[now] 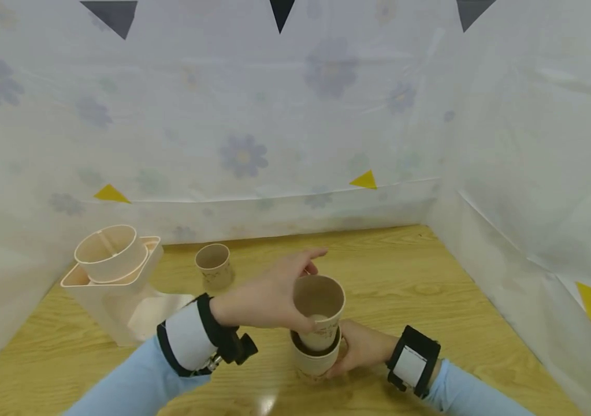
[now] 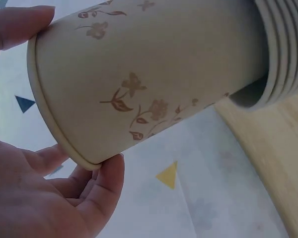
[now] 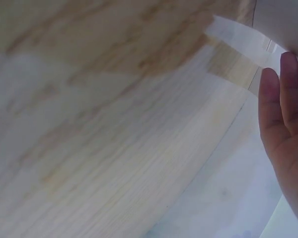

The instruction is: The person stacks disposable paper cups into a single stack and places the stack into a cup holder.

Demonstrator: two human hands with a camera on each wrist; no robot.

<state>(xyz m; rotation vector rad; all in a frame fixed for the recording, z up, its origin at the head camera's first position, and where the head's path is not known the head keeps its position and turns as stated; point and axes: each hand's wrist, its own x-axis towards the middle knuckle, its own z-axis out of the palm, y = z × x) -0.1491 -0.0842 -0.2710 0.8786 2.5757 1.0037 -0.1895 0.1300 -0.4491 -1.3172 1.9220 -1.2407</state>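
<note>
My left hand [image 1: 274, 292] pinches a paper cup [image 1: 318, 303] at its rim, thumb on the near side and fingers on the far side. Brown flowers and leaves are printed on that cup's wall. Its lower end sits inside a stack of paper cups [image 1: 316, 363], whose several nested rims [image 2: 288, 49] show in the left wrist view. From the right, my right hand [image 1: 360, 349] grips the stack low down. In the right wrist view only the fingers [image 3: 270, 104] and part of the palm appear, against a pale surface at the edge.
One more paper cup [image 1: 214, 266] stands behind my left hand. On the left is a cream plastic stand [image 1: 113, 306] with a round cup-like container [image 1: 105, 254] on top. White floral sheeting [image 1: 274, 115] walls off the back and sides of the wooden table [image 1: 404, 266].
</note>
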